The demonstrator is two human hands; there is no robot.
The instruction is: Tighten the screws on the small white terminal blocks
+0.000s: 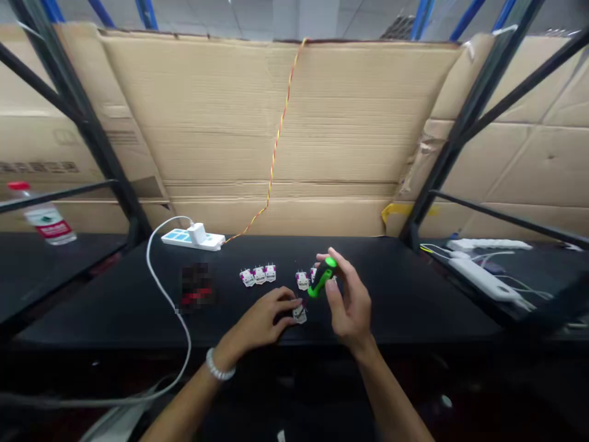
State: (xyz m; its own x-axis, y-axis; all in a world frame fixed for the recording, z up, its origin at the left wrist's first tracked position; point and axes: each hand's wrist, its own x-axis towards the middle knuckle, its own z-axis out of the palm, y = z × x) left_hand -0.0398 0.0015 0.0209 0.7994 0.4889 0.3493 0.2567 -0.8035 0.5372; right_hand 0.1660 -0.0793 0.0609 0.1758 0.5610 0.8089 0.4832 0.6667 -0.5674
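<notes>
A green and black screwdriver (323, 277) is held in my right hand (352, 301), between the thumb and fingers, its handle tilted up to the right. Its lower end points at a small white part (299, 314) on the black table. My left hand (264, 316) holds that part from the left with thumb and fingers. Just behind it stands another white part (302, 280) with purple bits, and more sit partly hidden behind my right hand. Three similar white and purple parts (259, 274) form a row further left.
On the black table (414, 307), a white power strip (193, 239) with a plug and cable lies at the back left. A blurred dark and red object (197, 287) is left of the hands. Cardboard and metal posts stand around; a bottle (50, 222) is far left.
</notes>
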